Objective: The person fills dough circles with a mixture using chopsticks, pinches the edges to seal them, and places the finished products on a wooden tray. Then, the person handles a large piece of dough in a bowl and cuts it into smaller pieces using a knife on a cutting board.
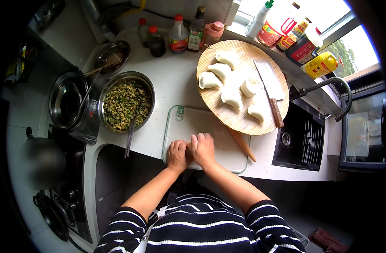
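Observation:
My left hand and my right hand meet over the near part of a pale cutting board with a green rim. Their fingers are curled and pressed together; whatever lies between or under them is hidden. Beyond the board to the right, a round woven tray bears several white dumplings and a small white lump of dough. A cleaver with a wooden handle lies across its right side. From under the tray sticks out a wooden rolling pin.
Left of the board stands a steel bowl of chopped green filling with a utensil in it. Farther left are another steel bowl and a stove. Bottles line the back. A black sink is at the right.

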{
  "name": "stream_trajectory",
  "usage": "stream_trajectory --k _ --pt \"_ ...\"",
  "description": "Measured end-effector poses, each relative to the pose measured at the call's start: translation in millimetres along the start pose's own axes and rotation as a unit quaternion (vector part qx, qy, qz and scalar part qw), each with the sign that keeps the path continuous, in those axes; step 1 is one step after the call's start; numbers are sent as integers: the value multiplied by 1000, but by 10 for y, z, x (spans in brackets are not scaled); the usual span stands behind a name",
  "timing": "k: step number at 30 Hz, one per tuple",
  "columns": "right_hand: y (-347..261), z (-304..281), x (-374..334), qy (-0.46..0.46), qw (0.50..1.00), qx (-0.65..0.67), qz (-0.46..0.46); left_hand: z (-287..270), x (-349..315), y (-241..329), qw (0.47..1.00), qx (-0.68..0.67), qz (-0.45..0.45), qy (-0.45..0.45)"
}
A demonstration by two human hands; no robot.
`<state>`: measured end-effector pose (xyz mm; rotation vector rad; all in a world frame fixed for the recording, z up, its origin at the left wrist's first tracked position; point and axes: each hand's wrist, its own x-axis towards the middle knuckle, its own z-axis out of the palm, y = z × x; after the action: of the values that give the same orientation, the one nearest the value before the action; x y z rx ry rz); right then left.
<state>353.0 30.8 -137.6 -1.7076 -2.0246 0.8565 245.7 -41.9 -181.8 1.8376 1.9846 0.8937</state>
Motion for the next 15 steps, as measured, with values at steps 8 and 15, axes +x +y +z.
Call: stream_trajectory --k 8,15 --pt "238 290 61 13 977 -74 -200 -274 133 -110 998 -8 39 -45" --pt "291 341 563 -82 974 -137 -158 -129 146 -81 997 -13 -72 -36"
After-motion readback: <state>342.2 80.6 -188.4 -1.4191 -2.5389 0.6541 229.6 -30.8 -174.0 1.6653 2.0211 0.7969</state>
